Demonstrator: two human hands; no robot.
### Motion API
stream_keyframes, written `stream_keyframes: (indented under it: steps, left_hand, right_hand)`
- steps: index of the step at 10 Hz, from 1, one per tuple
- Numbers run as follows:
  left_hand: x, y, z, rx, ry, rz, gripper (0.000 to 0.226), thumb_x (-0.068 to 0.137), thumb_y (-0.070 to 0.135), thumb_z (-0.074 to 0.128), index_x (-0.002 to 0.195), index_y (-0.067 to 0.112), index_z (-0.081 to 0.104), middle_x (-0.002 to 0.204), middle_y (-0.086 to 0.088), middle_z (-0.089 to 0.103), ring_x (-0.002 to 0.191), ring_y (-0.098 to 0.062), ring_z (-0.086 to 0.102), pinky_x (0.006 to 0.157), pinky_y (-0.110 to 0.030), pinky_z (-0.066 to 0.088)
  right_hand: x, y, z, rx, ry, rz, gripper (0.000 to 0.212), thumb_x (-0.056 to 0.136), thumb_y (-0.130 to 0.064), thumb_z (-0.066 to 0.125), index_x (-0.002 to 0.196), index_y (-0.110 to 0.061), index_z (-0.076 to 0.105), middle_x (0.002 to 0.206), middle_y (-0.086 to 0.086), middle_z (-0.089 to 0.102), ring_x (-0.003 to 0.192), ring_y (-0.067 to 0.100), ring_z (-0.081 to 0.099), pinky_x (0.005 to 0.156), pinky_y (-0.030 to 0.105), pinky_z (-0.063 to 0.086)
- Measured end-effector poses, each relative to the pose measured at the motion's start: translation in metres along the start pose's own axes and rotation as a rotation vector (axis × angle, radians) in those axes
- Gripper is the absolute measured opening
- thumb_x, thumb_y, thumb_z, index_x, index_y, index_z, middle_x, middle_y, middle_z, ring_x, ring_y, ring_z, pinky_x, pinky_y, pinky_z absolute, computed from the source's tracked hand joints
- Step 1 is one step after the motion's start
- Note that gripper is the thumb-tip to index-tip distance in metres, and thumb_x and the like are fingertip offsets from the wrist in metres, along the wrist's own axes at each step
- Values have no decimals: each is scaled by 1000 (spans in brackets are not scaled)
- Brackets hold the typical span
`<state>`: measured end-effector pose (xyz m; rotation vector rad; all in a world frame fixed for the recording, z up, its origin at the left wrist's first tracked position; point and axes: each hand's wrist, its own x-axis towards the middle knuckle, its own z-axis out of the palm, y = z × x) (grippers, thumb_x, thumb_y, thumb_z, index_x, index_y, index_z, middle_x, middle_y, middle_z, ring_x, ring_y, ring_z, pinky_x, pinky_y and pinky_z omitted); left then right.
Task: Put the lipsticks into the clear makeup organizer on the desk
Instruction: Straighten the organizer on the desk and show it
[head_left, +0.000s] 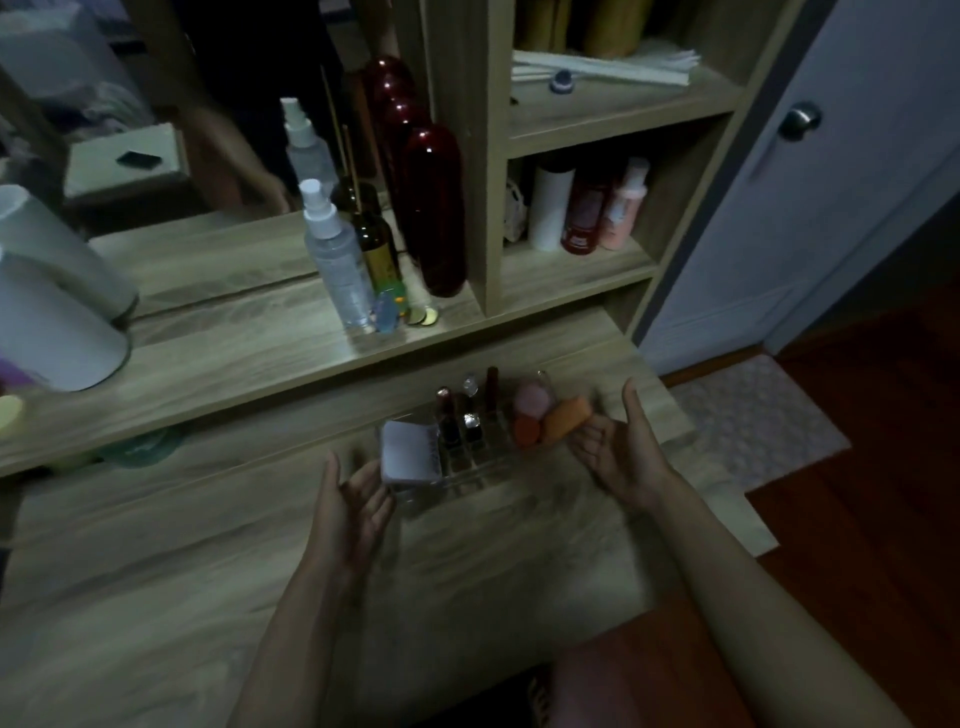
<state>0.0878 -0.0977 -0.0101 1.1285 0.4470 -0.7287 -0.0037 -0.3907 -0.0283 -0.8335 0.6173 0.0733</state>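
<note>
The clear makeup organizer stands on the wooden desk between my hands. Several lipsticks stand upright in its middle slots. A white compact leans in its left part, and pink and orange sponges fill its right part. My left hand is open, palm turned inward, just left of the organizer. On the right side my right hand is open too, fingers near the orange sponge. Neither hand holds anything.
A raised shelf behind carries a clear spray bottle, a brown bottle, a dark red bottle and a white cylinder. Cubbies at the right hold bottles. A mirror stands at the back left; a door at right.
</note>
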Motion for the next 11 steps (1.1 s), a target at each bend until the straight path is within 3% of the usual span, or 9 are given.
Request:
stream_keyframes:
  steps: [1, 2, 4, 8, 9, 10, 11]
  left_hand:
    - [4, -6, 20, 2, -21, -3, 73, 92, 57, 23, 139, 3, 31, 149, -16, 34, 136, -24, 35, 118, -36, 22]
    - [6, -12, 37, 24, -53, -10, 73, 92, 57, 21, 142, 5, 28, 151, -15, 31, 137, -24, 32, 117, -36, 21]
    - [10, -24, 60, 79, -85, -31, 73, 92, 58, 20, 139, 5, 32, 150, -14, 34, 137, -24, 33, 114, -36, 23]
    - [10, -38, 74, 116, -129, -25, 70, 92, 58, 16, 138, 9, 35, 149, -13, 35, 138, -22, 31, 116, -35, 21]
    - [9, -38, 73, 152, -147, -12, 67, 92, 57, 17, 136, 12, 39, 140, -8, 45, 130, -19, 39, 106, -31, 28]
    - [3, -44, 70, 297, -76, 172, 43, 97, 42, 29, 128, 17, 46, 117, -2, 55, 113, -20, 52, 95, -35, 39]
    - [-6, -49, 96, 660, 89, 551, 26, 95, 12, 44, 120, 9, 50, 120, -18, 57, 111, -34, 55, 93, -49, 47]
  right_hand:
    - [-4, -11, -15, 5, 43, -4, 89, 83, -75, 21, 124, -3, 53, 117, 9, 65, 125, 19, 49, 116, 33, 23]
    - [-9, -22, -28, 25, 80, -9, 88, 82, -76, 24, 118, -2, 57, 129, 11, 59, 128, 20, 46, 118, 33, 22]
    - [-20, -41, -45, 48, 109, -16, 91, 82, -75, 24, 132, -2, 45, 144, 16, 45, 135, 22, 39, 120, 36, 17]
    - [-19, -51, -59, 56, 154, -39, 94, 81, -77, 24, 136, -3, 41, 145, 17, 43, 135, 23, 38, 120, 37, 17]
    - [-21, -45, -58, 71, 159, -65, 92, 82, -76, 21, 139, -5, 37, 148, 16, 39, 138, 24, 35, 120, 38, 16]
    - [-32, -43, -51, 61, 182, -125, 88, 84, -74, 18, 143, -11, 30, 152, 12, 32, 140, 22, 30, 120, 41, 13]
    - [-50, -37, -49, 83, 187, -201, 83, 85, -72, 17, 145, -15, 25, 154, 7, 29, 141, 22, 27, 120, 45, 12]
